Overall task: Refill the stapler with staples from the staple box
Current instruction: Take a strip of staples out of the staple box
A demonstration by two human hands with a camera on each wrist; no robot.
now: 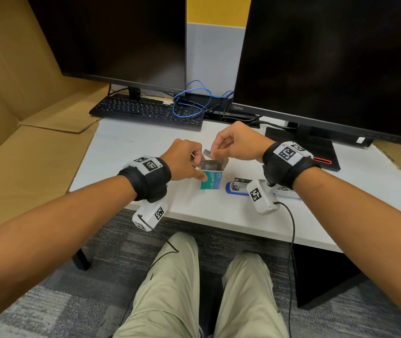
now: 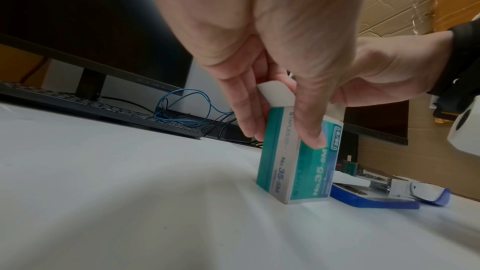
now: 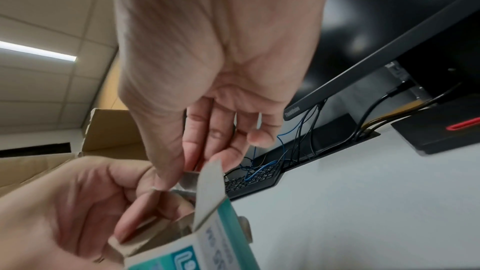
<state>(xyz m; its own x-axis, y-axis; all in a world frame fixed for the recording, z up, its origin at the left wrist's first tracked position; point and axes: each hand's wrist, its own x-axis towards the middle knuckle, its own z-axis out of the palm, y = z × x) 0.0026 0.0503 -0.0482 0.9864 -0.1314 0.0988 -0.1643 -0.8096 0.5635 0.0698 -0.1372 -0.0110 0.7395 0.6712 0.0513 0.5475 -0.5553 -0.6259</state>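
Observation:
A teal and white staple box (image 1: 211, 179) (image 2: 298, 163) (image 3: 207, 239) stands upright on the white table (image 1: 146, 147), its top flaps open. My left hand (image 1: 187, 164) (image 2: 272, 89) grips the box, thumb on the front face and fingers behind. Just above the opening, my right hand (image 1: 233, 147) (image 3: 207, 130) pinches a grey strip of staples (image 1: 207, 153) (image 3: 189, 179). The blue and white stapler (image 1: 237, 187) (image 2: 376, 194) lies opened flat on the table just right of the box, partly hidden by my right wrist camera.
A black keyboard (image 1: 146, 111) and tangled blue cable (image 1: 192, 101) lie behind the box. Two dark monitors (image 1: 111, 37) stand at the back, the right one's stand (image 1: 316, 152) close behind my right wrist. Brown cardboard (image 1: 12, 118) borders the table's left.

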